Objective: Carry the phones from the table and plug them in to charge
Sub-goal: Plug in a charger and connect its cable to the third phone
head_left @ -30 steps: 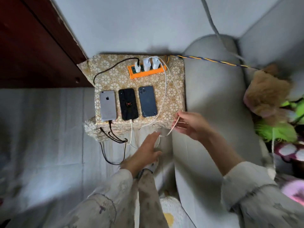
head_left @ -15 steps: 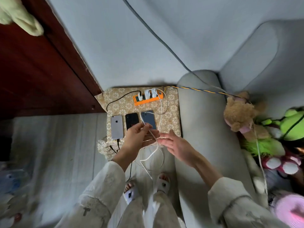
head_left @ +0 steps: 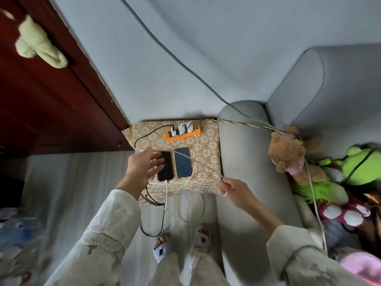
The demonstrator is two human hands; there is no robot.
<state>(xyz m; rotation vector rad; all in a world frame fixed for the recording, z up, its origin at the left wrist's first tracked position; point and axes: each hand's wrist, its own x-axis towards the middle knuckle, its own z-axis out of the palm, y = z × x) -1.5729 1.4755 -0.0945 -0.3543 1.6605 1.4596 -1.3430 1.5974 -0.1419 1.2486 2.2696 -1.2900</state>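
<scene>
Small stand (head_left: 208, 141), floral gold cloth, lace hem at front edge. Black phone (head_left: 165, 166) and dark-blue phone (head_left: 183, 162), flat glossy slabs, side by side near front edge; white lead enters black phone's near end. Orange power strip (head_left: 182, 134) with white chargers at back edge. Your left hand (head_left: 144, 164) hovers over stand's left part, fingers spread, gripping nothing. Your right hand (head_left: 232, 189) at front right corner pinches thin white cable (head_left: 198, 163), stretched taut across the phones.

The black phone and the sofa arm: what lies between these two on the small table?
In the head view, the dark blue phone lies beside the black phone, then a white cable, then bare patterned cloth up to the sofa arm.
</scene>
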